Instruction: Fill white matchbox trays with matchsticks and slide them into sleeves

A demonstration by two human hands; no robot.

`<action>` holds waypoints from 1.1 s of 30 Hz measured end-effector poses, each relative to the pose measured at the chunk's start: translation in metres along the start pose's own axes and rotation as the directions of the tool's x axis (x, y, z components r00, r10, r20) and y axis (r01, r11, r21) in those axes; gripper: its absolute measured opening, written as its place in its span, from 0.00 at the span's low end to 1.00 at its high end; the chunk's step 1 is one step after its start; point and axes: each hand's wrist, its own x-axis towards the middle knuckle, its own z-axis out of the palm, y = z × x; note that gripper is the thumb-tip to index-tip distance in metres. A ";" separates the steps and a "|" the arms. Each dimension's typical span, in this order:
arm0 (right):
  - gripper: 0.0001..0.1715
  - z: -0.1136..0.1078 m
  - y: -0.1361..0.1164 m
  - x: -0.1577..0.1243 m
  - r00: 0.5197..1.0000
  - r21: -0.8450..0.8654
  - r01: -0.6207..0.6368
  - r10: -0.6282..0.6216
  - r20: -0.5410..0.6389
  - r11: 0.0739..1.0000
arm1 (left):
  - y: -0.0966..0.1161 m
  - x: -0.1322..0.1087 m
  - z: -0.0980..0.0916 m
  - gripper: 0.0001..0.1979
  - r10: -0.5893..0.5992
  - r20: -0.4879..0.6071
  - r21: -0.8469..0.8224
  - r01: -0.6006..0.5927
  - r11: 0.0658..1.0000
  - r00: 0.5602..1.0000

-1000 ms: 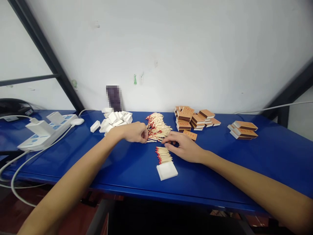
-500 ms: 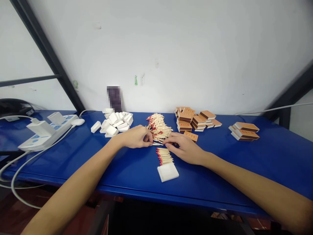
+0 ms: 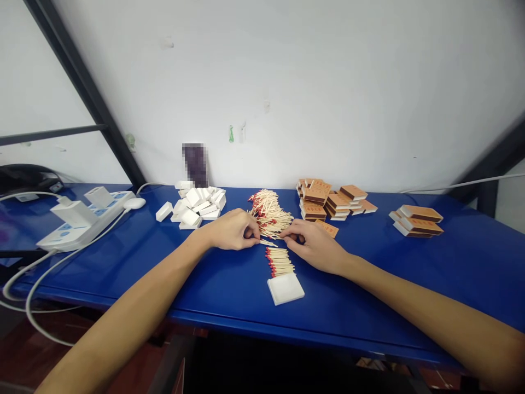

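Between the tabletop's (image 3: 229, 284) front and rear edges, my left hand (image 3: 237, 230) pinches matches (image 3: 269, 243), likely light, brittle, best held mid-shaft; my right hand's (image 3: 315, 246) grip I cannot tell.

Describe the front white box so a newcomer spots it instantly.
On the blue table, find the row of red-tipped matches in front of the match heap. The white box lies at that row's near end, the only white one on the table's near side.

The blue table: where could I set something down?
Bare: between the heaped small white boxes and left forearm; between right forearm and the rightmost orange matchboxes. Crowded: around left hand, right hand and the heaped red-tipped wooden matches.
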 end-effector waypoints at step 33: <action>0.06 -0.004 -0.001 0.001 0.970 0.135 -0.195 0.171 0.172 0.972 | 0.003 0.004 0.008 0.07 -0.044 -0.030 0.030 0.045 0.999 0.999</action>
